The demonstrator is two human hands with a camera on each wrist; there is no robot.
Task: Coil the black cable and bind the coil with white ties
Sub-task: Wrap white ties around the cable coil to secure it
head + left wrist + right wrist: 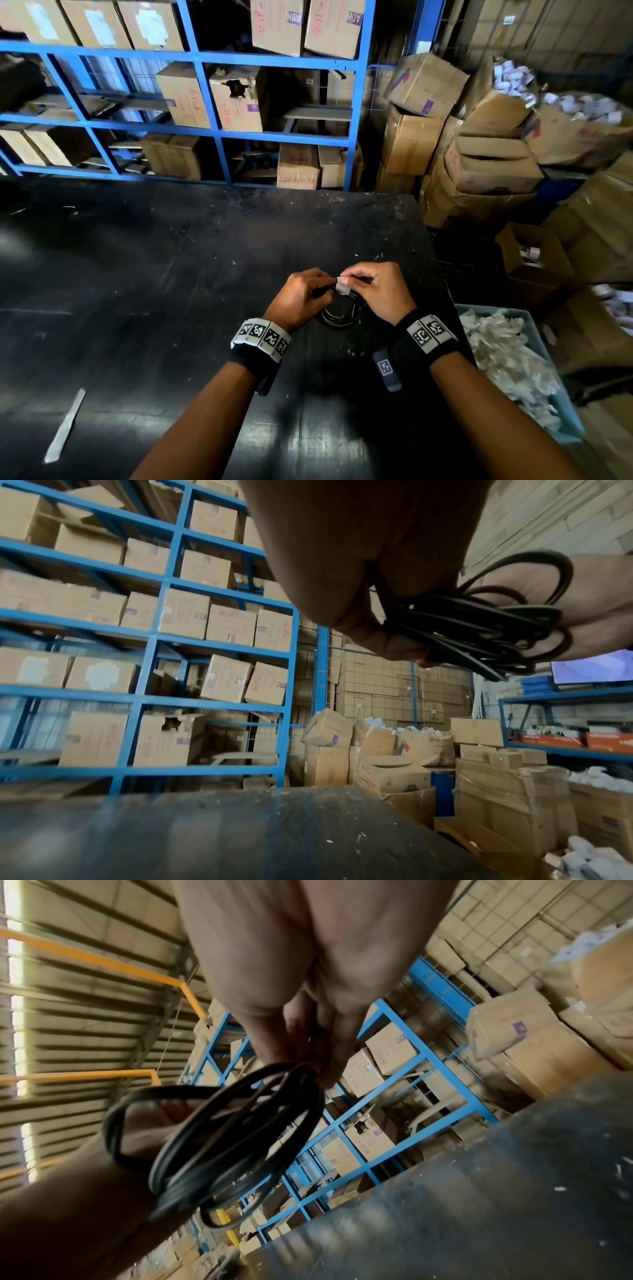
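Both hands were raised above the black worktable (171, 274), near its right edge, and met at the top of the coiled black cable (337, 317).

The left hand (301, 296) had its fingers curled round one side of the coil. In the left wrist view, the thumb and fingers (387, 639) pinched the gathered loops of the cable (479, 631) together into a bundle.

The right hand (376, 291) pinched a short white tie (342, 285) between thumb and forefinger at the top of the coil, directly beside the left fingertips. The tie lay against the cable loops; whether it was wrapped fully round them could not be determined. In the right wrist view, the fingers (329, 1042) were closed together just above the coil (240, 1137), and the tie itself was not visible there.

The coil hung from both hands, clear of the table surface, with several loops of uneven size.

A flat grey strip (65, 426) lay on the table at the near left, well apart from the hands. A blue bin (561, 387) holding crumpled clear plastic bags (507, 359) stood at the right edge of the table. Blue steel racking (205, 133) loaded with cardboard cartons (185, 96) stood behind the table, and further cartons (486, 164) were stacked to the right.
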